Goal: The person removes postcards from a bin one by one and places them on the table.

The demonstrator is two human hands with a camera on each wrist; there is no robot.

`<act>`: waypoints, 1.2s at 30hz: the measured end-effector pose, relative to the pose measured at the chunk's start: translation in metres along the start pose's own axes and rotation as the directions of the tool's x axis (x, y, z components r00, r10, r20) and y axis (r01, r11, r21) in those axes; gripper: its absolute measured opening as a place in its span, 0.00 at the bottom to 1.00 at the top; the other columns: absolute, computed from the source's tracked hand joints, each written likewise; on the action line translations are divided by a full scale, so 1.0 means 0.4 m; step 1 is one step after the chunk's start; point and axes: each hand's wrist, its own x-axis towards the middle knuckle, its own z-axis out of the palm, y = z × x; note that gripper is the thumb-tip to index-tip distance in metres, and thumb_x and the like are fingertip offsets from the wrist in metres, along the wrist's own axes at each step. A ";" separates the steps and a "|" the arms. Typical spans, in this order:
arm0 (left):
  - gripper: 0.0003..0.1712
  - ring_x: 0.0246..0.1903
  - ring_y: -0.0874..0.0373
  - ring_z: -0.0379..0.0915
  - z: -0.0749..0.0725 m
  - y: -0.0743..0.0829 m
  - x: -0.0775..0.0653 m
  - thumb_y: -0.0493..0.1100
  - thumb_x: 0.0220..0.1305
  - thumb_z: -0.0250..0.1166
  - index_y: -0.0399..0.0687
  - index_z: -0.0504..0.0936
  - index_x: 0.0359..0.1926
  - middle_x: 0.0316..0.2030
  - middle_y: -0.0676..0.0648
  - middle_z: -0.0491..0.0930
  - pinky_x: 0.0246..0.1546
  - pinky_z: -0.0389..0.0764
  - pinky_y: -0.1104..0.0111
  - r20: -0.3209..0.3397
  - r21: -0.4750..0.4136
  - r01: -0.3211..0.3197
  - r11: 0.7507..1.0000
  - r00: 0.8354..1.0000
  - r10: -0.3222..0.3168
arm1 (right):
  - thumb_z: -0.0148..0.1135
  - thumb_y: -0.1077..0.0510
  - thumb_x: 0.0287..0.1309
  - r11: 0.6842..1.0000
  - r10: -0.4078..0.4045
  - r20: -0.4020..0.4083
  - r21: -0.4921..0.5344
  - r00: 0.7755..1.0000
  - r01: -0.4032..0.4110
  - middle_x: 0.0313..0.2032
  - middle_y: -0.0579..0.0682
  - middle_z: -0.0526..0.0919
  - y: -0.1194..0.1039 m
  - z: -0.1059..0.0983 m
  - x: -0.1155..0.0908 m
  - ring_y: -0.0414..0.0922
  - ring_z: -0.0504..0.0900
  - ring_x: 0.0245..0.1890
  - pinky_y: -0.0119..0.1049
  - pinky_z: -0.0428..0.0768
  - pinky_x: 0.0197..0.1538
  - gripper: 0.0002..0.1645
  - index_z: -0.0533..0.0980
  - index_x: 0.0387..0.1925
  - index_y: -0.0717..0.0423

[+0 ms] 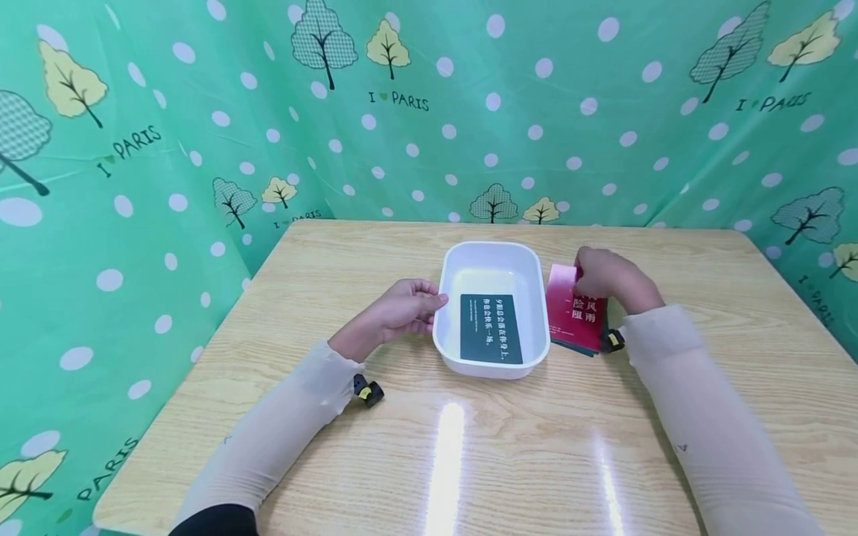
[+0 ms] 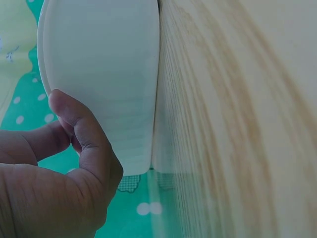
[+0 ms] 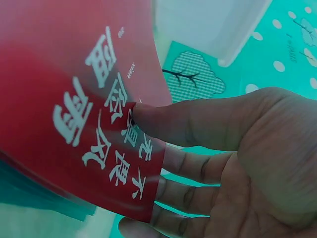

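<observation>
A white plastic basin (image 1: pixel 492 253) stands mid-table, and a dark green card (image 1: pixel 491 327) with white characters lies flat inside it. My left hand (image 1: pixel 405 307) touches the basin's left side, thumb at the rim, as the left wrist view also shows at the basin wall (image 2: pixel 104 74). To the right of the basin, my right hand (image 1: pixel 613 275) pinches a red card (image 1: pixel 570 316) with white characters. In the right wrist view the thumb lies on the printed face of the red card (image 3: pixel 59 148), with the other fingers behind it. Under it show edges of dark green cards (image 3: pixel 44 193).
The light wood table (image 1: pixel 375 461) reaches out on all sides of the basin, with bright light reflections in front. A green polka-dot curtain (image 1: pixel 415 171) hangs behind and to the left. Each wrist carries a small black camera (image 1: pixel 367 390).
</observation>
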 end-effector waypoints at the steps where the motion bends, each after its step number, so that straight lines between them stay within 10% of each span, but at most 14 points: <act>1: 0.11 0.28 0.54 0.74 0.000 0.000 0.000 0.38 0.71 0.59 0.36 0.69 0.49 0.42 0.35 0.75 0.27 0.80 0.68 0.001 0.000 0.001 1.000 1.000 -0.001 | 0.66 0.63 0.55 1.000 0.008 0.003 -0.002 1.000 -0.008 0.39 0.64 0.78 0.001 0.003 0.002 0.56 0.77 0.36 0.48 0.82 0.37 0.23 0.70 0.49 0.70; 36: 0.11 0.29 0.53 0.75 -0.006 -0.005 0.001 0.38 0.71 0.59 0.37 0.69 0.48 0.42 0.36 0.75 0.28 0.81 0.67 0.004 -0.009 0.007 1.000 1.000 -0.007 | 0.67 0.59 0.55 0.992 0.072 0.007 -0.109 0.997 -0.071 0.38 0.63 0.80 -0.004 0.024 0.013 0.56 0.76 0.35 0.45 0.76 0.33 0.22 0.75 0.48 0.68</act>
